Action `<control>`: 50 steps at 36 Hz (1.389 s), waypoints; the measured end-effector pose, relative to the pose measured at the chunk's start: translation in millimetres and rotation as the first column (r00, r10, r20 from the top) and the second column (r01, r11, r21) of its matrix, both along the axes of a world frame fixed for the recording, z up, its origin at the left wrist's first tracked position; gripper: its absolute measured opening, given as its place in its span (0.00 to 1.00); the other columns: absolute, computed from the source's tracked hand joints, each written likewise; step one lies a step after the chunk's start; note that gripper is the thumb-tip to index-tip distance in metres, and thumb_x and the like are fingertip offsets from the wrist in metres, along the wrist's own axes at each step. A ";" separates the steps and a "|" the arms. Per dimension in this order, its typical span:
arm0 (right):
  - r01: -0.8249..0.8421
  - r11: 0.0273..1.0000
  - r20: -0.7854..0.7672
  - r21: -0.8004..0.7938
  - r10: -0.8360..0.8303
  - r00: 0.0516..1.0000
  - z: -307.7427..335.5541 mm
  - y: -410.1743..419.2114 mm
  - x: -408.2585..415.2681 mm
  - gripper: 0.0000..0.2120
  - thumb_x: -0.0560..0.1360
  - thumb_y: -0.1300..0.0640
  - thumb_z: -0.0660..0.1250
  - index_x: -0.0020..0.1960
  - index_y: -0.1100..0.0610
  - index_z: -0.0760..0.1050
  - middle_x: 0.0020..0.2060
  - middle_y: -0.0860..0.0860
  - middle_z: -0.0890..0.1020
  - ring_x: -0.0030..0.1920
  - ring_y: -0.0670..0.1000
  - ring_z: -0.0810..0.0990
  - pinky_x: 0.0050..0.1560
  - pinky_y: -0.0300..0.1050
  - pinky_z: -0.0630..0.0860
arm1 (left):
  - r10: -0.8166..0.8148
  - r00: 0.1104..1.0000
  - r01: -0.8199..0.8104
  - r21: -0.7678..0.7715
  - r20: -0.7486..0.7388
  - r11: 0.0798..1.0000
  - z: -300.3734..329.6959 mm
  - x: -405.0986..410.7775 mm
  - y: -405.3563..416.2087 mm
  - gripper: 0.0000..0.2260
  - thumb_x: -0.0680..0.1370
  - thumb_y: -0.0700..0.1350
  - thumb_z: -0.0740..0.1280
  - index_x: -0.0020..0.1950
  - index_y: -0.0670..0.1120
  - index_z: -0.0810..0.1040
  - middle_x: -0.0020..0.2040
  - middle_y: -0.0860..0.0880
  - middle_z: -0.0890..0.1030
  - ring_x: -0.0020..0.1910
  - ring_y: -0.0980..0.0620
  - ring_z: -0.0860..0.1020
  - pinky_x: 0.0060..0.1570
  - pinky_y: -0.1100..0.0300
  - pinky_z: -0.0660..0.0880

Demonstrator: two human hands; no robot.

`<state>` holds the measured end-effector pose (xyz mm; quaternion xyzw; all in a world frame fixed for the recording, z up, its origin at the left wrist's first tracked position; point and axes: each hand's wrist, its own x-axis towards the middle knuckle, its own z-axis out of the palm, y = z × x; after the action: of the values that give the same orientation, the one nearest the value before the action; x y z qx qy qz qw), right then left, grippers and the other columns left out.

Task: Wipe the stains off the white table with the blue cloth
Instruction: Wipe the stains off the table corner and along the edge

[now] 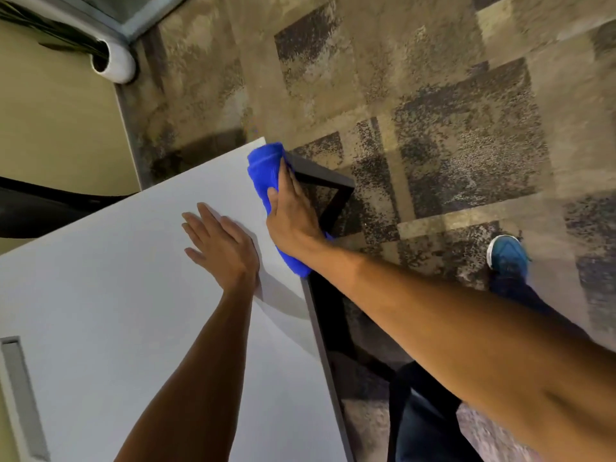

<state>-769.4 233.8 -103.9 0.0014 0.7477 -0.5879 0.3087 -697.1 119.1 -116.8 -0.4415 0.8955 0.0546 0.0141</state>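
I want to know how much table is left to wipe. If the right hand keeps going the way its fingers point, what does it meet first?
Almost nothing: the right hand presses the blue cloth near the white table's far corner, then carpet below.

arms: bare, no sleeves | trousers [430, 425]: dark | shoe [508, 253]: blue, white sole

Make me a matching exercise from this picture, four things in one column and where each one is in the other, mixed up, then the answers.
Things:
1. left hand
2. right hand
3. bright blue cloth
4. blue sneaker

Places:
A. on the patterned carpet
B. along the right edge of the white table
C. flat on the tabletop, holding nothing
D. pressing down on the cloth

Pairs: 1-C, 2-D, 3-B, 4-A
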 end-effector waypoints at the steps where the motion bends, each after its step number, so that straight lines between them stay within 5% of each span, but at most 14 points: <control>1: -0.014 1.000 -0.003 -0.006 0.014 1.000 0.3 7.1 7.9 0.28 0.84 0.61 0.55 0.81 0.61 0.49 0.80 0.57 0.58 0.79 0.56 0.59 0.74 0.43 0.57 | 0.001 1.000 -0.001 -0.005 0.000 1.000 -0.4 0.1 -0.5 0.27 0.85 0.53 0.45 0.84 0.48 0.52 0.85 0.44 0.51 0.84 0.44 0.48 0.80 0.38 0.45; 12: -0.191 0.977 -0.080 0.089 0.199 0.977 8.2 57.9 92.9 0.33 0.80 0.67 0.61 0.81 0.58 0.52 0.80 0.51 0.59 0.75 0.56 0.67 0.71 0.54 0.70 | 0.005 1.000 -0.004 -0.024 0.030 1.000 -0.4 -0.7 -0.8 0.32 0.82 0.59 0.41 0.84 0.49 0.52 0.85 0.46 0.50 0.84 0.44 0.49 0.81 0.40 0.46; 20: -0.123 0.988 -0.142 0.094 0.135 0.981 6.5 61.1 120.5 0.27 0.81 0.65 0.61 0.78 0.65 0.58 0.74 0.60 0.69 0.73 0.56 0.71 0.75 0.37 0.62 | 0.003 0.999 -0.002 -0.021 0.043 1.000 -4.7 0.1 -3.6 0.32 0.82 0.61 0.41 0.85 0.50 0.52 0.85 0.47 0.49 0.84 0.45 0.48 0.81 0.41 0.44; 22: -0.138 0.985 -0.113 0.108 0.150 0.982 6.8 55.9 111.6 0.27 0.82 0.63 0.60 0.80 0.62 0.56 0.75 0.59 0.69 0.72 0.55 0.72 0.74 0.33 0.61 | 0.007 0.998 -0.006 -0.025 0.058 1.000 -5.7 0.3 -4.7 0.32 0.82 0.62 0.41 0.85 0.51 0.51 0.85 0.47 0.49 0.84 0.45 0.48 0.81 0.41 0.44; 25: -0.152 0.974 -0.161 0.165 0.179 0.971 4.2 42.3 86.9 0.30 0.81 0.64 0.61 0.80 0.63 0.54 0.74 0.60 0.69 0.69 0.59 0.74 0.69 0.50 0.71 | 0.013 0.998 -0.012 -0.022 0.064 1.000 -5.5 0.5 -4.7 0.32 0.82 0.60 0.40 0.85 0.50 0.51 0.85 0.46 0.49 0.84 0.44 0.48 0.81 0.40 0.45; 28: -0.164 0.947 -0.173 0.276 0.217 0.961 2.9 23.7 42.3 0.34 0.78 0.64 0.62 0.81 0.60 0.52 0.76 0.58 0.65 0.69 0.61 0.71 0.67 0.56 0.72 | 0.019 0.998 -0.018 -0.011 0.060 1.000 -4.8 0.8 -4.3 0.31 0.83 0.59 0.40 0.85 0.49 0.51 0.85 0.45 0.49 0.84 0.44 0.48 0.81 0.39 0.45; 33: -0.140 0.944 -0.157 0.300 0.194 0.968 -0.5 -5.7 -36.1 0.32 0.77 0.63 0.61 0.79 0.63 0.55 0.71 0.62 0.68 0.65 0.66 0.70 0.65 0.56 0.67 | 0.018 0.999 -0.018 0.001 0.031 1.000 -4.9 0.8 -3.9 0.31 0.83 0.58 0.41 0.85 0.49 0.52 0.85 0.44 0.50 0.84 0.44 0.48 0.80 0.38 0.46; 38: -0.171 0.934 -0.183 0.313 0.236 0.954 -1.5 -26.2 -74.2 0.28 0.79 0.60 0.59 0.78 0.53 0.60 0.69 0.58 0.69 0.66 0.65 0.69 0.62 0.56 0.68 | 0.019 1.000 -0.019 0.006 0.025 1.000 -4.9 0.2 -3.5 0.30 0.83 0.57 0.41 0.84 0.49 0.52 0.85 0.44 0.50 0.84 0.44 0.49 0.80 0.37 0.46; 50: -0.083 0.914 -0.234 0.397 0.188 0.954 0.4 -15.3 -18.2 0.34 0.81 0.59 0.58 0.81 0.62 0.43 0.80 0.57 0.56 0.66 0.62 0.71 0.66 0.52 0.67 | 0.017 0.999 -0.018 0.019 0.035 1.000 -1.2 0.3 -2.5 0.30 0.83 0.56 0.41 0.84 0.48 0.52 0.85 0.44 0.50 0.84 0.44 0.48 0.80 0.37 0.46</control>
<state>-787.6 218.5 -103.5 -0.0699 0.8809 -0.4023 0.2393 -696.8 116.6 -118.1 -0.4500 0.8906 0.0555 0.0336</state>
